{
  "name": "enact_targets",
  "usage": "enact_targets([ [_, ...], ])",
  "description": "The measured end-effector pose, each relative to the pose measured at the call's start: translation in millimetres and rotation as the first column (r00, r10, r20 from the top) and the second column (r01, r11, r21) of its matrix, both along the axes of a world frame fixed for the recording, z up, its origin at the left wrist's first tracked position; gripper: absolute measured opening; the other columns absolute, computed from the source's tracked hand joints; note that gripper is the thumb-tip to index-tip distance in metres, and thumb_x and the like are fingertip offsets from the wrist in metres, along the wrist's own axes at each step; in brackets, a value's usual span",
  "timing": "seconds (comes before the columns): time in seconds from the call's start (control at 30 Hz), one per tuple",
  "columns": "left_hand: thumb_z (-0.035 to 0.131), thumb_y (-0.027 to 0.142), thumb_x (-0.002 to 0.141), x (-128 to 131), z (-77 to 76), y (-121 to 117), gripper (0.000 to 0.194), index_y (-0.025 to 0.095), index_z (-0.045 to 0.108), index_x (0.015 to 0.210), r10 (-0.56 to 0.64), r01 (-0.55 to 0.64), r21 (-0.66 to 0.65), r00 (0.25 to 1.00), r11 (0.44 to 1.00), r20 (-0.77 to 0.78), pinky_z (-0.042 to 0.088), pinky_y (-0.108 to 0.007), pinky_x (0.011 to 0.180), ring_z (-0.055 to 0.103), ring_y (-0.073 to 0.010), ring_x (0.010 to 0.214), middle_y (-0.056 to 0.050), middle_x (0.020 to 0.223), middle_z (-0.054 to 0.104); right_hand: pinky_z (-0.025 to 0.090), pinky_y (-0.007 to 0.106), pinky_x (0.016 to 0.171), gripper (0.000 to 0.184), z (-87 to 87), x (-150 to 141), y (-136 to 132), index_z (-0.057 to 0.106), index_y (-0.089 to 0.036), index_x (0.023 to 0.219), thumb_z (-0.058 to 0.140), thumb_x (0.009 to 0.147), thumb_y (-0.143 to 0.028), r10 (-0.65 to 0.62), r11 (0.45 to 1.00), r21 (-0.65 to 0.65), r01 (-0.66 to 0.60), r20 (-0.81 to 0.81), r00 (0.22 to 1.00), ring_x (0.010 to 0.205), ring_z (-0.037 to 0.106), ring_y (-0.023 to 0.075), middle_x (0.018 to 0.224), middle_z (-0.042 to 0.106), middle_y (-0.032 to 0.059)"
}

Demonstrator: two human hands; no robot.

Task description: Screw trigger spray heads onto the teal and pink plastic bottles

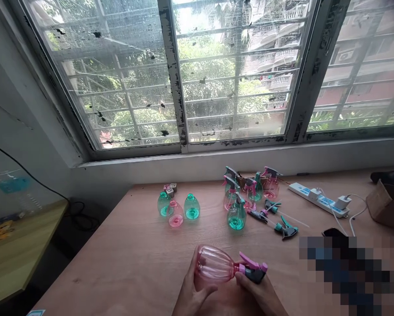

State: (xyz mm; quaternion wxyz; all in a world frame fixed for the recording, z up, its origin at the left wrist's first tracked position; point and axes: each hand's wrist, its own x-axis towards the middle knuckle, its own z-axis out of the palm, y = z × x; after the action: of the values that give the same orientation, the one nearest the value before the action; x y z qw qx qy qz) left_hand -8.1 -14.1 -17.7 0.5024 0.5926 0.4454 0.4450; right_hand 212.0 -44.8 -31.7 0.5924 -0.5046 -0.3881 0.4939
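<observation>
A pink see-through spray bottle (215, 264) lies sideways above the near part of the table, its pink and black trigger head (254, 268) pointing right. Around the bottle's base end is my left hand (197, 287), thumb below and fingers behind it. My right hand (258, 289) grips the neck and trigger head; some of its fingers are hidden. Beyond them stand two green bottles (192, 207) and a pink bottle (176, 215), all without heads. A green spray bottle (236, 215) with its head on stands in front of several others.
Loose trigger heads (286, 227) with tubes lie right of the bottles. Small square caps (170, 190) sit behind the headless bottles. Farther right are a white power strip (318, 200) with cords and a cardboard box (388, 206). A window (180, 79) rises behind the table.
</observation>
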Motion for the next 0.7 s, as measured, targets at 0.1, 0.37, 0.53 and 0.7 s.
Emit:
enact_targets([
  [0.1,0.089,0.042,0.063,0,-0.2,1,0.102,0.024,0.038,0.150,-0.030,0.031,-0.016,0.997,0.999,0.070,0.029,-0.045,0.121,0.039,-0.0345,0.143,-0.011,0.155,0.044,0.039,0.028,0.049,0.049,4.1,0,0,0.074,-0.018,0.089,0.082,0.062,-0.058,0.024,0.999,0.027,-0.025,0.041,0.999,0.050,0.050,0.0150,0.061,0.063,-0.0013],
  [0.37,0.085,0.036,0.071,-1,5.6,-1,0.094,0.028,0.036,0.151,-0.009,0.009,0.005,0.999,1.000,-0.050,0.021,-0.044,0.124,0.033,-0.0315,0.147,-0.007,0.158,0.041,0.038,0.028,0.049,0.056,5.7,1,-1,0.074,-0.015,0.103,0.074,0.072,-0.062,-0.002,1.000,0.018,0.002,0.022,1.000,0.047,0.045,0.0130,0.052,0.055,-0.0038],
  [0.53,0.088,0.038,0.067,-1,-3.5,-1,0.103,0.023,0.033,0.153,-0.044,0.044,0.004,0.999,0.999,-0.008,0.028,-0.045,0.122,0.038,-0.0331,0.144,-0.011,0.157,0.042,0.035,0.027,0.050,0.048,6.9,2,-1,0.074,-0.016,0.094,0.079,0.070,-0.056,0.041,0.998,0.055,-0.043,0.047,0.998,0.050,0.046,0.0128,0.057,0.057,-0.0032],
  [0.7,0.082,0.039,0.074,0,-7.6,2,0.092,0.023,0.035,0.152,-0.013,0.019,0.065,0.996,0.998,-0.090,0.023,-0.045,0.124,0.033,-0.0311,0.147,-0.011,0.159,0.037,0.039,0.028,0.051,0.049,-1.5,6,2,0.071,-0.014,0.099,0.073,0.077,-0.058,0.060,0.998,0.033,-0.062,0.063,0.996,0.050,0.049,0.0141,0.056,0.058,-0.0025],
])
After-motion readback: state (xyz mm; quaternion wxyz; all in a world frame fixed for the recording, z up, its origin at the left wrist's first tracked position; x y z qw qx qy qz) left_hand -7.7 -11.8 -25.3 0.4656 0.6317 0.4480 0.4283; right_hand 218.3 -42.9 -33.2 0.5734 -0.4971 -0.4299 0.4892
